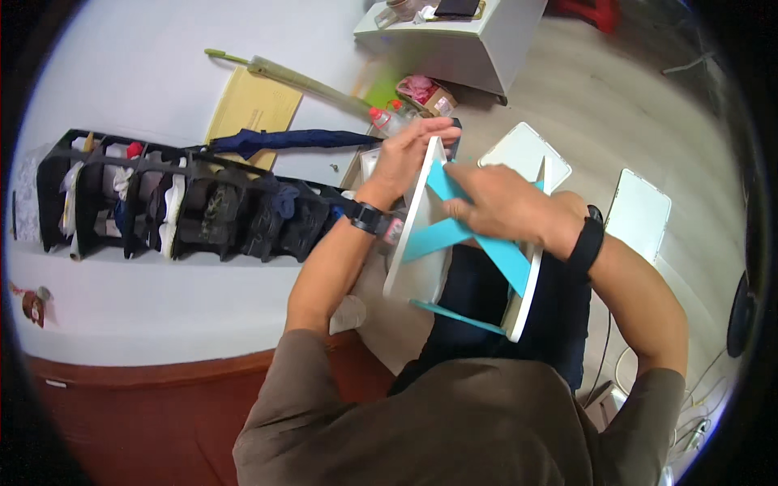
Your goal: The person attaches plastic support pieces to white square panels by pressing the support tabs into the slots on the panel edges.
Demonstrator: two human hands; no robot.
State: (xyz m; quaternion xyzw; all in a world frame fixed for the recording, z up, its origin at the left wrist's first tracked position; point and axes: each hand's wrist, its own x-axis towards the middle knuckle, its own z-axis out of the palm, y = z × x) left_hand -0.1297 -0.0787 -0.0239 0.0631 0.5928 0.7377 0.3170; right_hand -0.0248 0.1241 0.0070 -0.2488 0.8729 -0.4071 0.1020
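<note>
Over my lap stands a partly open frame of two white side panels, the left panel (415, 231) and the right panel (528, 301), with blue strips between them. Two of these cross: a long strip (504, 263) and a second strip (438, 238). A thinner blue strip (458, 316) spans the end nearest my body. My left hand (403, 159) lies against the outer side of the left panel at its far end, fingers stretched out. Inside the frame, my right hand (506, 202) closes thumb and fingers about the long strip's upper part. Its fingertips are partly blurred.
Two white boards, a nearer board (640, 215) and another (527, 150), lie on the floor. To the left are a black shoe rack (194, 202), a dark blue umbrella (300, 140) and plastic bottles (387, 121). A white cabinet (462, 53) stands beyond; cables (701, 425) trail at right.
</note>
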